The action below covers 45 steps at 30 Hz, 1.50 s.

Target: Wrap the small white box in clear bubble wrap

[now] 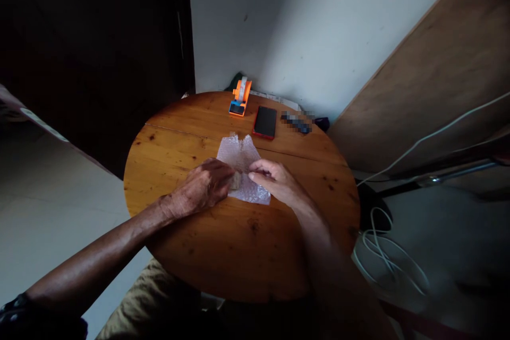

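Note:
A crumpled sheet of clear bubble wrap (252, 192) lies near the middle of the round wooden table (255, 249). On it rests a small, pale, block-like piece (236, 181), whose kind I cannot make out. My left hand (207, 181) is closed at the left side of this piece, fingers curled over and partly hiding it. From the right, my right hand (275, 179) comes over the wrap with thumb and fingers bent together, apparently pinching the film. Its fingertips are a short way from the pale piece.
Beyond the wrap stands an orange and blue tape dispenser (240, 96). A dark-screened phone with red edges (264, 121) lies beside it, then a blurred dark item (296, 122). A white wall (319, 26) borders the table's back. White cable (382, 249) loops at the right.

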Each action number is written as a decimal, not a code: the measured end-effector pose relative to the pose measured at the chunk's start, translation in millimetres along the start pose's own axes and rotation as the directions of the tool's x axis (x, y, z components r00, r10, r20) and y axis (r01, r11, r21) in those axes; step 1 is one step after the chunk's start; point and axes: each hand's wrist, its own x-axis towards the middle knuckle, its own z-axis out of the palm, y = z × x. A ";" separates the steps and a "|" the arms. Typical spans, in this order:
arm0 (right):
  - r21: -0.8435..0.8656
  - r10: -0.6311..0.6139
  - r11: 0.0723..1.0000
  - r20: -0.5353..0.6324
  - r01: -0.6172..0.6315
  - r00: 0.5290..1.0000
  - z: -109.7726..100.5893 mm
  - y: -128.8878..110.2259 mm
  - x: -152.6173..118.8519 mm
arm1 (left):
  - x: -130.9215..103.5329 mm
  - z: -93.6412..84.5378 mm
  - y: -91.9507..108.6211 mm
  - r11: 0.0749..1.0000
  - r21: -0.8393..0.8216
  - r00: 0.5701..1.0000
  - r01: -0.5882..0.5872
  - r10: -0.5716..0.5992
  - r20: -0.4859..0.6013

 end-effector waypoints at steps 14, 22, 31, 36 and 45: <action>-0.131 0.044 0.990 -0.049 -0.050 0.998 8.3 9.1 1.6 | 7.1 -15.8 11.8 1.000 -0.002 0.977 0.018 -0.017 0.210; -0.236 0.051 0.969 -0.088 -0.070 0.995 10.2 7.0 1.1 | 6.0 -17.8 9.3 1.000 -0.003 0.972 -0.009 0.009 0.235; -0.313 -0.093 0.950 -0.261 0.007 0.961 10.9 11.9 -0.9 | 7.5 -16.7 10.5 0.998 0.047 0.968 -0.032 0.019 0.249; -0.273 0.088 0.954 -0.150 -0.127 0.985 10.1 8.6 0.4 | 6.9 -15.8 9.4 0.998 0.041 0.971 -0.044 0.033 0.235; -0.207 0.125 0.962 -0.234 -0.175 0.964 19.1 3.2 4.5 | 7.6 -14.3 7.8 0.998 0.020 0.969 -0.054 0.047 0.243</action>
